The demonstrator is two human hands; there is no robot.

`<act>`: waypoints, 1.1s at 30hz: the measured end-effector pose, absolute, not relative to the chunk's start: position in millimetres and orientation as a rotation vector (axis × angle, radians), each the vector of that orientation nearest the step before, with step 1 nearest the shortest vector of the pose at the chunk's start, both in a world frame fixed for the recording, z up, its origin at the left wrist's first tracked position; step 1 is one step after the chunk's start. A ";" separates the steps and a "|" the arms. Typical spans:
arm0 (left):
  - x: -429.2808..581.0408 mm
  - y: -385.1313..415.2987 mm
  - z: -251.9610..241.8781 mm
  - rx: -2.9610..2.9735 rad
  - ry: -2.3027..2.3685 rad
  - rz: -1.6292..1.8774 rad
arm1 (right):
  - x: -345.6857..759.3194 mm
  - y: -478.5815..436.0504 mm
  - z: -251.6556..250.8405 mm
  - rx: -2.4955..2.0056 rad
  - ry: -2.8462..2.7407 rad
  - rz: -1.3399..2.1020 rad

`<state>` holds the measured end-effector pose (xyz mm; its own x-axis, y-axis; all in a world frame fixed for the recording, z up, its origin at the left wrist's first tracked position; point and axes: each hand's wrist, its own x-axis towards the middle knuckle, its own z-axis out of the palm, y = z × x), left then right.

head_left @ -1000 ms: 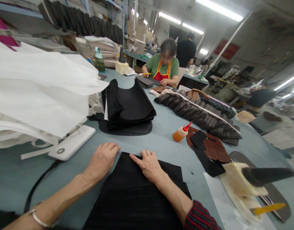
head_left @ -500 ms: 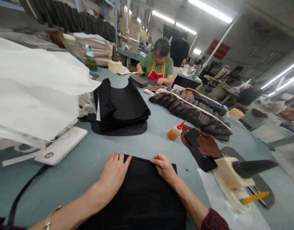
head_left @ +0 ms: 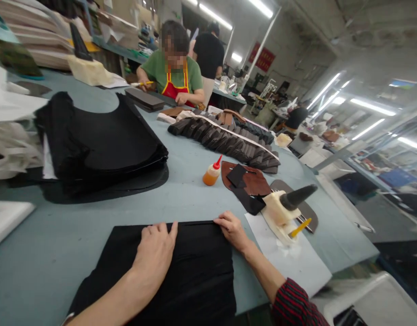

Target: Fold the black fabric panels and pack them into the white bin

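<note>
A piece of black fabric [head_left: 201, 276] lies on the table in front of me, with a narrow fold along its far edge. My left hand [head_left: 155, 253] rests flat on it near the middle of that edge, fingers stretched out and index finger at the fold. At the far right corner, my right hand [head_left: 232, 230] pinches the folded edge between thumb and fingers. Beyond the fabric stands a small glue bottle [head_left: 211, 175] with orange liquid and a red nozzle. A thick stack of black cut pieces [head_left: 116, 140] sits at the far left.
Right of my hands, a pale block [head_left: 279, 210] holds a black cone and a yellow stick beside white paper [head_left: 306, 267]. Brown leather pieces [head_left: 254, 181] and a row of dark strips [head_left: 228, 140] lie farther back. Across the table [head_left: 191, 203] a person [head_left: 176, 72] works.
My view has turned to the right. My right hand has shifted to the fabric's right corner, and more fabric shows to the left of my left hand.
</note>
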<state>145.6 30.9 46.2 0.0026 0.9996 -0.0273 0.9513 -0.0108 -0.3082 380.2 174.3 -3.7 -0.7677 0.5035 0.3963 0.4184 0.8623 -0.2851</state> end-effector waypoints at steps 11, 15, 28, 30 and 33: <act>191.8 52.0 44.6 -2.039 -2.140 0.472 | 382.5 168.2 4.6 -0.512 -2.878 -0.186; 156.7 33.0 38.7 -2.068 -2.151 0.246 | 399.0 174.7 7.1 -0.562 -2.842 -0.154; 112.7 2.7 28.2 -2.414 -2.123 -0.309 | 293.5 148.6 29.5 -0.478 -2.900 0.119; 120.5 10.4 30.0 -2.502 -2.072 -0.349 | 281.5 139.4 24.2 -0.432 -2.945 0.073; 127.4 18.9 31.6 -2.543 -2.045 -0.345 | 280.9 135.8 18.8 -0.487 -2.964 -0.022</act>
<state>127.4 18.9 31.6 0.2052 0.9758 0.0750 0.9465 -0.2174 0.2386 280.9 135.8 18.8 -0.9382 0.3173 0.1381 0.3193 0.9476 -0.0079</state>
